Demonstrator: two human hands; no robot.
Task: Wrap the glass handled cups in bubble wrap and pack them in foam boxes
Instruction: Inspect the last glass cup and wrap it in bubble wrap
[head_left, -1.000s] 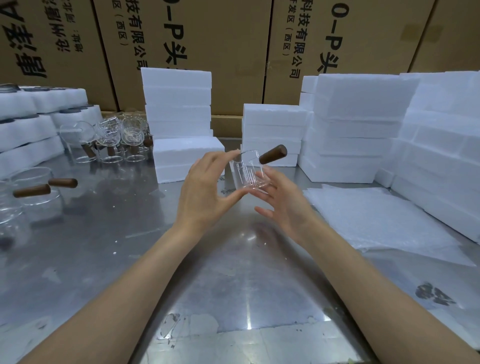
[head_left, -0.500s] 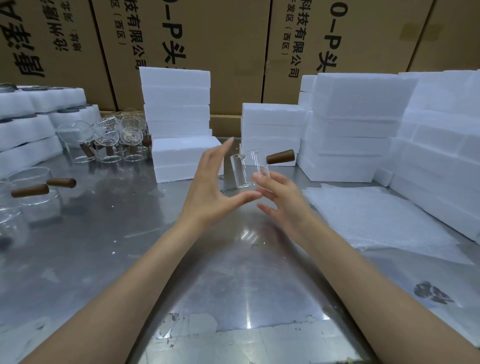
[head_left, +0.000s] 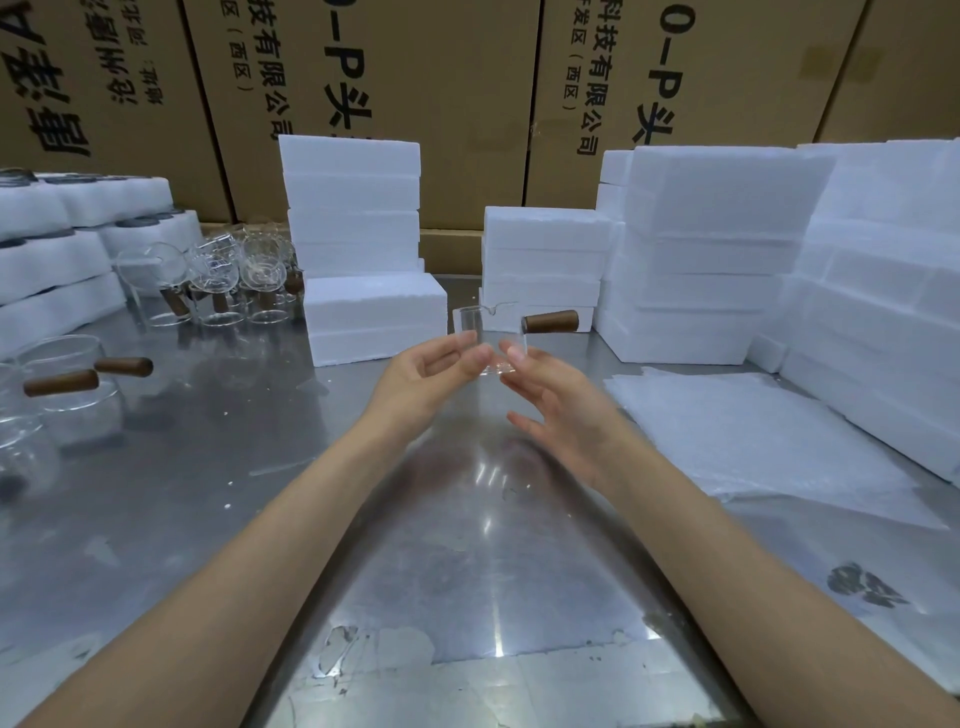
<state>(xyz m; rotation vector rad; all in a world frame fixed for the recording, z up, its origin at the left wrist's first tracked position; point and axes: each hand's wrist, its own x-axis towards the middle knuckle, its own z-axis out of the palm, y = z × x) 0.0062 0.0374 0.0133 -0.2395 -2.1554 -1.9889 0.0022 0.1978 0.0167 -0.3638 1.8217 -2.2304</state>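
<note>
Item: glass cup with wooden handle (head_left: 491, 340), pinched only by fingertips of my left hand (head_left: 428, 376) and right hand (head_left: 558, 400) above the steel worktop (head_left: 311, 493); I judge slip-and-shatter the risk.

Standing behind: tall cardboard cartons (head_left: 447, 104) printed with black lettering. Stretching underneath: a shiny metal table (head_left: 260, 493), showing a dark smudge (head_left: 865, 584) near its right edge.

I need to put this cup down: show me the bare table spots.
Bare steel table lies between the forearms and left of them, up to the loose cups. The bubble wrap covers the right; foam boxes and more cups crowd the back.
</note>
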